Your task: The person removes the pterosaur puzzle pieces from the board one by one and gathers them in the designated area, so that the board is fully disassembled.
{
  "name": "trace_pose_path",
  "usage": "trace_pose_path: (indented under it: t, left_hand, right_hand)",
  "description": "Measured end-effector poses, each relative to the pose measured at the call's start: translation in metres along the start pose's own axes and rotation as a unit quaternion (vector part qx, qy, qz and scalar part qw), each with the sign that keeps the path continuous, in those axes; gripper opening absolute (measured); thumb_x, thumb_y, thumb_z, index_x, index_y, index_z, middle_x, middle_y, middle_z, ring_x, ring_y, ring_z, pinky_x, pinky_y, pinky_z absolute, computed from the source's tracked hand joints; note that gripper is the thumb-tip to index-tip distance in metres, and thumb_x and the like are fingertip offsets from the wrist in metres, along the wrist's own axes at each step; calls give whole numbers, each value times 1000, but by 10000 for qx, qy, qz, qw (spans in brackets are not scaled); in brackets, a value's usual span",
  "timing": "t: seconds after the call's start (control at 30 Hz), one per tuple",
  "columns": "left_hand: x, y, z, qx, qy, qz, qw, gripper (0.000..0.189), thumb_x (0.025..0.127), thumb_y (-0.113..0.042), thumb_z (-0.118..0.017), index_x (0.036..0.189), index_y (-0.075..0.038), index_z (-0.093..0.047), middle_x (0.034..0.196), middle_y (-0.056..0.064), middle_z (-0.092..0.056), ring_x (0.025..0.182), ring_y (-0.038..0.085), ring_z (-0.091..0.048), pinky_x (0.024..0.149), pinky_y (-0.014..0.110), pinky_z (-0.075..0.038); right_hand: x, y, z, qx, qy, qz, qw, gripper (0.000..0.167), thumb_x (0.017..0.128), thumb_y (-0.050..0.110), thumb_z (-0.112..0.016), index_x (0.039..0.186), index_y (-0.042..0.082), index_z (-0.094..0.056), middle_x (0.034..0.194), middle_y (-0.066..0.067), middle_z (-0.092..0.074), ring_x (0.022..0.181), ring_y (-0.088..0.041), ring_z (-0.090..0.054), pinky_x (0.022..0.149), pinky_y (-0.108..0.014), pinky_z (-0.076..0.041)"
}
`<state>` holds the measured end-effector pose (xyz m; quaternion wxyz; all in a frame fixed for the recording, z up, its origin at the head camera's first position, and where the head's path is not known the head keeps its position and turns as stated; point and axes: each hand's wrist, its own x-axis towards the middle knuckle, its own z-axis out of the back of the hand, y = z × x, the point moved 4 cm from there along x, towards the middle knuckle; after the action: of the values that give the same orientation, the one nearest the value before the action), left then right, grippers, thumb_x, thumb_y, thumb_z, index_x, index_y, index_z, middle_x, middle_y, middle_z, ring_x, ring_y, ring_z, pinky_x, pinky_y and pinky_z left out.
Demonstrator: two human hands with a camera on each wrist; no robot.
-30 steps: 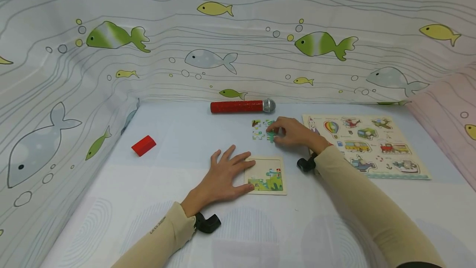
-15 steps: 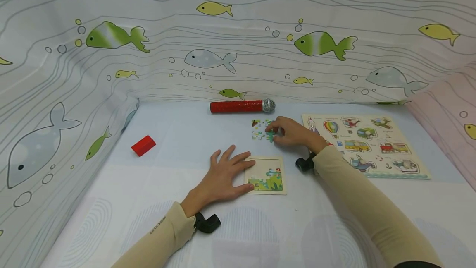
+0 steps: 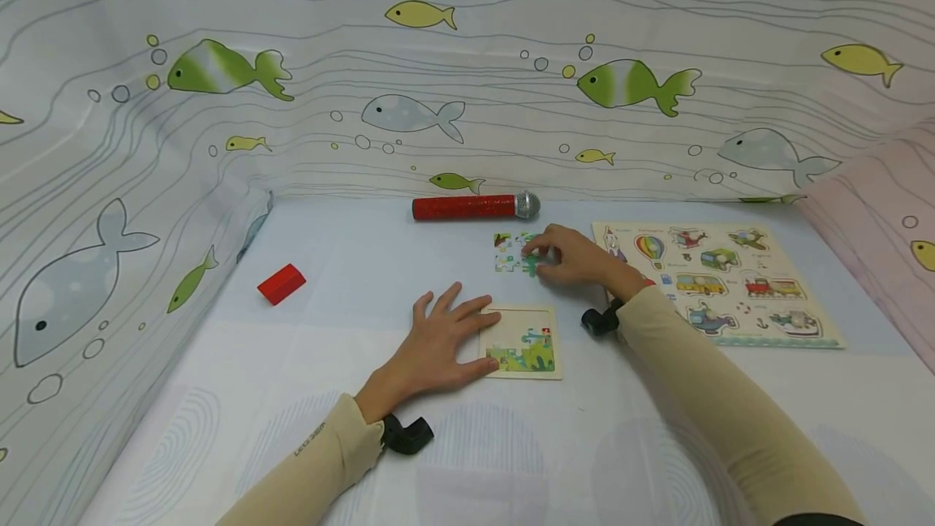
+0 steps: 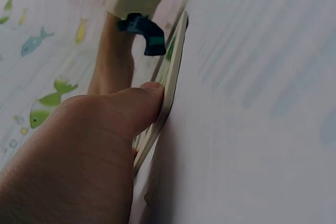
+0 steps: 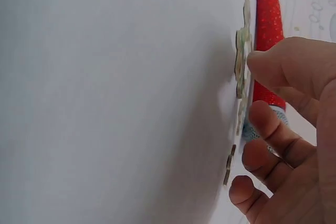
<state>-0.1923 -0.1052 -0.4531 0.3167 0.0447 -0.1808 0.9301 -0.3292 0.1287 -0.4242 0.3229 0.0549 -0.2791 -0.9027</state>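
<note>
My left hand (image 3: 438,347) lies spread at the left side of a small wooden puzzle tray (image 3: 519,319), its thumb and fingertips over the rim. Green jigsaw pieces (image 3: 540,355) fill the tray's lower part; bare wood shows above them. In the left wrist view my thumb (image 4: 144,100) presses the tray's edge (image 4: 171,87). Behind the tray, loose jigsaw pieces (image 3: 504,260) lie close together. My right hand (image 3: 577,258) is bent over their right side, thumb and index finger pinching a jigsaw piece (image 5: 240,61), partly hidden by the fingers.
A red toy microphone (image 3: 467,207) lies just behind the loose pieces. To the right is a large vehicle puzzle board (image 3: 792,266), overlapped by my right forearm. A red block (image 3: 282,284) sits at the left. Fish-printed cloth (image 3: 329,161) rises behind the table.
Both hands hold nearly the same places, and the tray and loose pieces stay put. The head view shifts very slightly.
</note>
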Motion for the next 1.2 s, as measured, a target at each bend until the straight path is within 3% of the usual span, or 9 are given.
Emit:
trace_pose_path:
  t: [0.23, 0.67, 0.9, 1.2]
  left_hand:
    - [-1, 0, 0, 15, 5, 5, 10000, 66, 90, -62, -62, 148, -31, -54, 160, -4, -45, 154, 43, -27, 113, 71, -17]
    - [-2, 1, -3, 53, 20, 46, 10000, 66, 91, -64, -59, 148, -32, -54, 160, -6, -45, 154, 42, -26, 114, 71, -16]
    - [0, 1, -3, 53, 97, 79, 9999, 67, 91, -64, -59, 149, -32, -53, 161, -6, -44, 155, 42, -25, 114, 70, -15]
    - [2, 1, -2, 61, 79, 58, 9999, 67, 91, -63, -59, 150, -31, -52, 162, -6, -43, 155, 41, -24, 115, 71, -14]
  right_hand:
    - [-15, -1, 7, 199, -378, -2, 9991, 33, 91, 10, -69, 124, 9, -73, 100, -11, -63, 80, -22, -50, 72, -33, -42]
    - [-53, 11, -2, 615, -408, 394, 9965, 25, 90, 12, -74, 115, 11, -75, 91, 1, -64, 73, -17, -48, 66, -25, -41]
    - [-70, 23, -14, 923, -147, 414, 9948, 26, 89, 16, -77, 115, 16, -76, 97, 2, -67, 77, -13, -49, 70, -24, -42]
    - [-81, 42, -24, 1025, 335, 487, 9930, 28, 88, 19, -80, 115, 18, -76, 99, 1, -64, 88, -17, -52, 78, -28, -43]
